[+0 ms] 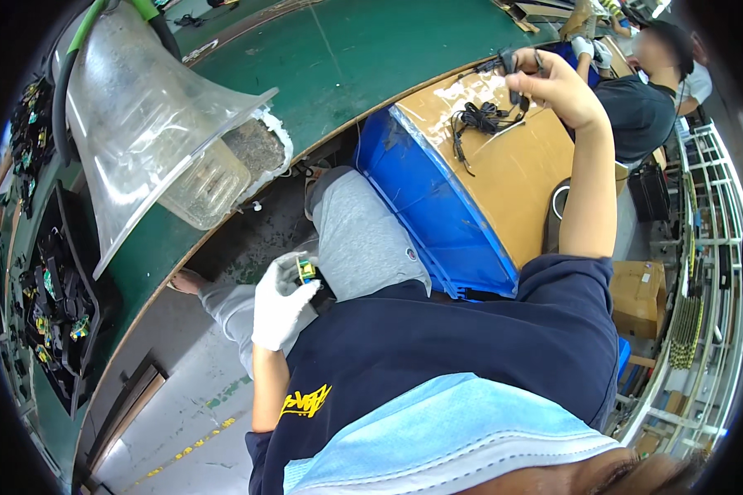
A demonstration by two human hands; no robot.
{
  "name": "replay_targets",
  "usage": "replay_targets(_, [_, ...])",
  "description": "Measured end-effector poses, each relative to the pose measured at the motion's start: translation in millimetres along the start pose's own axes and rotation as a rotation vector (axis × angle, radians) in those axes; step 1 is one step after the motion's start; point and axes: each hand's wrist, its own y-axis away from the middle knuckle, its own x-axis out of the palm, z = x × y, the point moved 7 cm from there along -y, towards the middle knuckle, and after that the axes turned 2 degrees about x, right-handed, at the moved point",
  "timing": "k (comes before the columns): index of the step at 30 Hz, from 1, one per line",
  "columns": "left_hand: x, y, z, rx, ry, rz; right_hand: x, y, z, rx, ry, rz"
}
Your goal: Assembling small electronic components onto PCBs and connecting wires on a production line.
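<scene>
My left hand (278, 304), in a white glove, is closed around a small circuit board (306, 271) with yellow and green parts, low above my lap. Up and to the right, my bare right hand (557, 89) pinches a black cable (516, 97); its fingers partly cover the dark piece there. Below that hand, a bundle of black cables (483, 120) lies on a cardboard sheet (520, 177). The cardboard rests over a blue plastic crate (437, 186) beside my legs.
A clear plastic hood (132, 124) with dark hoses stands on the green workbench (330, 62). At the left, a black tray (78, 289) holds several small boards and black housings. Another person (640, 103) in white gloves works at the far right. Near a rack sits a cardboard box (637, 297).
</scene>
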Motion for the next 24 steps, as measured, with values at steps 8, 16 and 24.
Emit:
replay_targets(8, [32.3, 0.9, -61.1, 0.189, 0.076, 0.179, 183.7, 17.1, 85.5, -0.196, 0.026, 0.663])
replay_targets(16, [19.1, -4.4, -46.0, 0.162, 0.05, -0.007, 289.5, 18.4, 68.8, -0.475, 0.216, 0.64])
replay_targets(24, [1.8, 4.4, -30.5, 0.337, 0.091, -0.158, 322.2, 24.2, 60.9, -0.514, 0.024, 0.599])
